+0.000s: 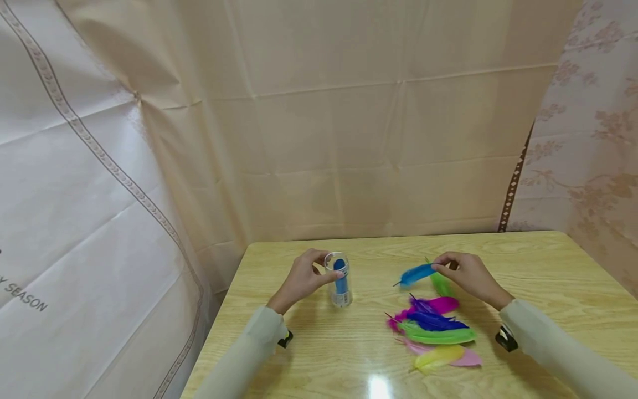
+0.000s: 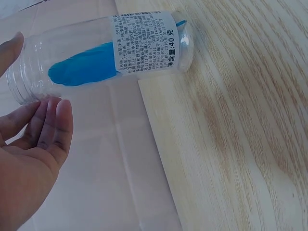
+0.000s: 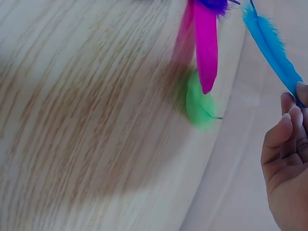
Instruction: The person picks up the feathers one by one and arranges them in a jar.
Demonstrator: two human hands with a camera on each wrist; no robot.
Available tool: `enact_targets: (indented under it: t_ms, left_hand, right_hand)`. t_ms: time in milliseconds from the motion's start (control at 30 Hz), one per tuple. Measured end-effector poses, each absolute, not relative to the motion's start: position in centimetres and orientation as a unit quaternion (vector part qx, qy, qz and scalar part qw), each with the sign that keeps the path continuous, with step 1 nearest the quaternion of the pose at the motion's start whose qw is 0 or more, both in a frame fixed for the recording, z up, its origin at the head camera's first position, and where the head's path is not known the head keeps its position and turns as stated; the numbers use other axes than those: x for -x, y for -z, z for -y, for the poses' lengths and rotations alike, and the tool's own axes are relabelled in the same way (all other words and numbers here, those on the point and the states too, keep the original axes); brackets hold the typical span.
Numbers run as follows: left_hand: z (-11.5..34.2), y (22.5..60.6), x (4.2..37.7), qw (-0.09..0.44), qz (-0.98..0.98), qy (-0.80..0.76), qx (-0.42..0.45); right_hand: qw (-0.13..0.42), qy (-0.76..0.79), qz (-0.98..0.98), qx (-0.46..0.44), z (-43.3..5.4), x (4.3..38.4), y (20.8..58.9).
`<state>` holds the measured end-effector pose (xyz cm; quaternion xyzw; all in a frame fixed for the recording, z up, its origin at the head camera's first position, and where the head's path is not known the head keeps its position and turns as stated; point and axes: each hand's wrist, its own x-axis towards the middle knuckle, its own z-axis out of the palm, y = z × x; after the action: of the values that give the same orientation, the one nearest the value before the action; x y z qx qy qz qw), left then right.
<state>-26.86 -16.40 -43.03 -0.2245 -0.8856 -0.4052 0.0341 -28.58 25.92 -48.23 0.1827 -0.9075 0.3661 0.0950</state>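
Note:
My left hand [image 1: 305, 280] grips a clear plastic jar [image 1: 341, 299] near its open mouth; the jar stands upright on the table. Inside it is a blue feather [image 2: 84, 66], partly behind the white printed label [image 2: 147, 42]. Over to the right, my right hand [image 1: 468, 275] pinches another blue feather [image 1: 417, 274] by its broad tip, quill pointing left and down. Just beneath that feather lies a green feather [image 1: 441, 284], blurred in the right wrist view. Nearer to me is a pile with a magenta feather [image 3: 207, 53] and a dark blue feather [image 1: 435, 321].
The pile also has a light green feather [image 1: 438, 334], a pink feather [image 1: 468, 358] and a yellow feather [image 1: 438, 358]. All lie on a wooden table [image 1: 538, 277]. Beige cloth [image 1: 324, 122] hangs behind its far edge, with patterned sheets at both sides.

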Motion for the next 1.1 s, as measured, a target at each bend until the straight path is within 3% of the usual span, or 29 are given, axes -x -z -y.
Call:
enact_targets:
  t_ms: [1100]
  left_hand:
    - [16.5,43.5,27.0,0.037,0.88,0.419,0.22]
  right_hand:
    - [0.104,-0.353,0.906,-0.208,-24.4,28.4,45.8]
